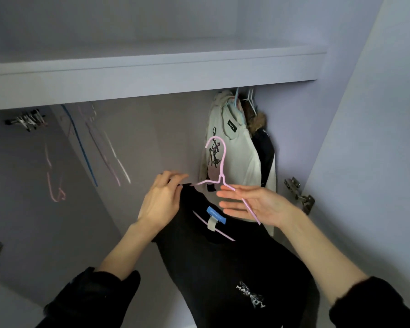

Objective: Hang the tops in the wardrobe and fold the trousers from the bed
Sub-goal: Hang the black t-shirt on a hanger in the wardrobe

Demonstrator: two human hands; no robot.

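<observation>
A black top (234, 261) with a blue neck label and a white chest print hangs from a pink wire hanger (219, 166) in front of the open wardrobe. My left hand (161, 200) pinches the top's left shoulder over the hanger's end. My right hand (253, 204) lies palm up under the hanger's bare right arm, fingers straight, carrying it. The right shoulder of the top is off the hanger.
A white printed top (237, 157) and dark garments (264, 147) hang at the wardrobe's right end. Several bare hangers (90, 147) hang blurred at the left. A shelf (152, 74) runs above. Door hinges (298, 192) stick out on the right wall.
</observation>
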